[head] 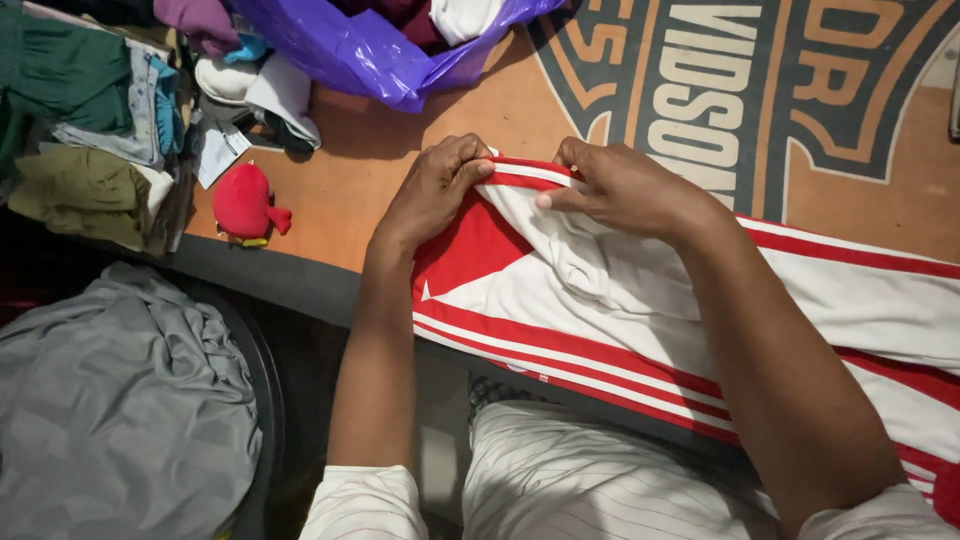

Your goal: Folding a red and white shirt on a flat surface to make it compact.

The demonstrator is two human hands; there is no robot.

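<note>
Two hands, left hand (432, 190) and right hand (620, 188), pinch one red-and-white garment (600, 300) between pressed fingers (470, 165); one red plush toy (245, 203) lies left of them.

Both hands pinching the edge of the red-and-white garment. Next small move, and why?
Probably draw the hands apart to pull that edge taut. The left hand and right hand pinch the striped edge of the red-and-white garment close together, and the white cloth just below them lies bunched and wrinkled on the table.
</note>
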